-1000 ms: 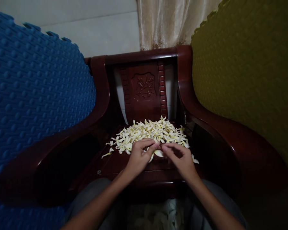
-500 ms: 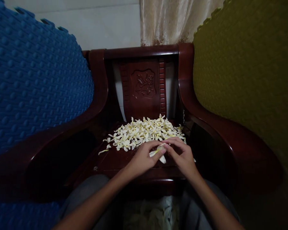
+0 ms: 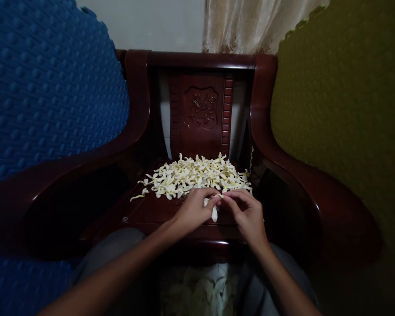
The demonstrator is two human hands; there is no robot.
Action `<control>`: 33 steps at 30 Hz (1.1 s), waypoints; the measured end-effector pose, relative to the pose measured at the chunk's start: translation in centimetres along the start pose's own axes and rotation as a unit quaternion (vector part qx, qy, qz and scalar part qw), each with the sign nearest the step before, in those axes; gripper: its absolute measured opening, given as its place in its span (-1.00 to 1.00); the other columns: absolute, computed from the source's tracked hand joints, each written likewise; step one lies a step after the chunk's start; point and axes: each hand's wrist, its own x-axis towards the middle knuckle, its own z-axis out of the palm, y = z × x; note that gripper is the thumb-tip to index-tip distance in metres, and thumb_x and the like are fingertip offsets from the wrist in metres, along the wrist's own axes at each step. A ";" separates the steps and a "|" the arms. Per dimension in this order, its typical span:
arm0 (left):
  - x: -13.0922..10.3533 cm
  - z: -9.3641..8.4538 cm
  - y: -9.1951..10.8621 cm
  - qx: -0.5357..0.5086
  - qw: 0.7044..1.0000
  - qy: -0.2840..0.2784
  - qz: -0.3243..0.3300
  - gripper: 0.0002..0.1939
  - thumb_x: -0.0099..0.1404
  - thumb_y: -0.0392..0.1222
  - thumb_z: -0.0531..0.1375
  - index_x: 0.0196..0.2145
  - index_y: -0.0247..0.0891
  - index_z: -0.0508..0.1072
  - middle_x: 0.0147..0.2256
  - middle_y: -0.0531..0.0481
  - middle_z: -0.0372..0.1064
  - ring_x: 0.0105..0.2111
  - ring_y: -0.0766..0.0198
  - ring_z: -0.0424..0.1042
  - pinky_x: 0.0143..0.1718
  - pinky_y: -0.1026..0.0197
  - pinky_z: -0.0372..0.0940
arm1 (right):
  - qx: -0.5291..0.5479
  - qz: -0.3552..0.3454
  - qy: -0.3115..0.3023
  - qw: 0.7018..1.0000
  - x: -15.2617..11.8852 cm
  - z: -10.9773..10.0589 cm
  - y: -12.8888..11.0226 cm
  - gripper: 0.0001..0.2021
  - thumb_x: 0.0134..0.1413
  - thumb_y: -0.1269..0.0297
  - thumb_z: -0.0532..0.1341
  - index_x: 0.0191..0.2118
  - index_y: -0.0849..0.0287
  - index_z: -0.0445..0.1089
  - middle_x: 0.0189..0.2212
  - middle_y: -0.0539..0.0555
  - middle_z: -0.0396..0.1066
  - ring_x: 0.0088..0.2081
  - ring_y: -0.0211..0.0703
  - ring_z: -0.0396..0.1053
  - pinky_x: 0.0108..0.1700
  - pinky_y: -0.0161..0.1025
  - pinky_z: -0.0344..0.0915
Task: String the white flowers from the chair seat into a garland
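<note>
Just in front of the heap, my left hand (image 3: pixel 196 207) pinches a white flower (image 3: pixel 214 214) between thumb and fingers, its petals hanging below the fingertips. My right hand (image 3: pixel 249 213) meets it from the other side, thumb and forefinger closed on the flower's narrow pale end. Both sets of fingertips nearly touch and partly hide the flower. Behind them a heap of white and yellow flowers (image 3: pixel 191 175) lies on the dark red wooden chair seat (image 3: pixel 151 213). One stray flower (image 3: pixel 138 195) lies left of the heap.
The carved chair back (image 3: pixel 200 109) rises behind the heap, between the left armrest (image 3: pixel 85 171) and right armrest (image 3: pixel 303 180). A blue foam mat (image 3: pixel 52 87) and an olive foam mat (image 3: pixel 342 96) stand at the sides. More pale flowers or petals (image 3: pixel 200 289) lie below, between my knees.
The held flower has turned, its petals now more beneath my left hand, and a thin end now shows between both hands' fingertips. The view has shifted slightly.
</note>
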 end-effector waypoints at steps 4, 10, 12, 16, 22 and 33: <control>-0.2 -0.2 0.5 -0.015 1.000 -0.020 -0.001 -0.80 0.26 -0.25 0.11 -0.39 -0.32 0.52 -0.43 -0.01 0.51 -0.39 0.26 0.46 -0.28 0.30 0.25 | -0.013 -0.010 0.023 1.000 -0.1 0.0 -0.2 -0.89 0.10 0.33 0.23 -0.35 0.15 0.53 -0.35 0.09 0.48 -0.27 -0.10 0.41 -0.17 -0.18 0.31; -0.7 0.0 0.8 -0.022 0.999 -0.034 0.030 -0.80 0.27 -0.25 0.11 -0.41 -0.33 0.51 -0.44 0.01 0.50 -0.41 0.30 0.44 -0.33 0.34 0.22 | -0.002 -0.003 0.050 0.999 -0.5 -0.3 -0.5 -0.94 0.06 0.35 0.28 -0.37 0.15 0.53 -0.37 0.06 0.48 -0.27 -0.13 0.41 -0.16 -0.20 0.30; -0.8 0.1 0.8 -0.017 0.998 -0.033 0.050 -0.80 0.27 -0.26 0.12 -0.41 -0.33 0.52 -0.44 0.01 0.50 -0.42 0.31 0.43 -0.33 0.34 0.21 | 0.011 0.006 0.053 0.998 -0.6 -0.4 -0.5 -0.95 0.04 0.34 0.29 -0.38 0.15 0.53 -0.38 0.05 0.48 -0.28 -0.14 0.40 -0.17 -0.21 0.30; -1.0 0.3 0.7 -0.017 0.996 -0.031 0.079 -0.81 0.26 -0.26 0.13 -0.40 -0.32 0.53 -0.42 0.01 0.50 -0.40 0.30 0.43 -0.30 0.33 0.21 | 0.026 0.019 0.057 0.998 -0.8 -0.7 -0.4 -0.96 0.01 0.33 0.32 -0.37 0.14 0.54 -0.38 0.04 0.48 -0.29 -0.14 0.40 -0.19 -0.21 0.30; -0.8 0.5 0.7 -0.053 0.997 0.014 0.052 -0.81 0.25 -0.27 0.14 -0.46 -0.33 0.52 -0.46 0.01 0.49 -0.42 0.30 0.44 -0.31 0.32 0.23 | 0.050 0.016 0.007 0.999 -0.1 -1.1 -0.1 -0.93 0.03 0.31 0.31 -0.33 0.13 0.53 -0.35 0.04 0.44 -0.25 -0.14 0.38 -0.16 -0.21 0.28; -0.4 0.4 0.2 -0.130 0.991 0.023 -0.031 -0.85 0.14 -0.24 0.27 -0.33 -0.31 0.60 -0.34 -0.05 0.57 -0.28 0.18 0.52 -0.20 0.25 0.30 | 0.121 0.097 -0.018 0.988 -0.2 -0.8 -0.3 -0.81 -0.09 0.24 0.38 -0.28 0.12 0.49 -0.48 -0.05 0.37 -0.46 -0.27 0.29 -0.37 -0.32 0.24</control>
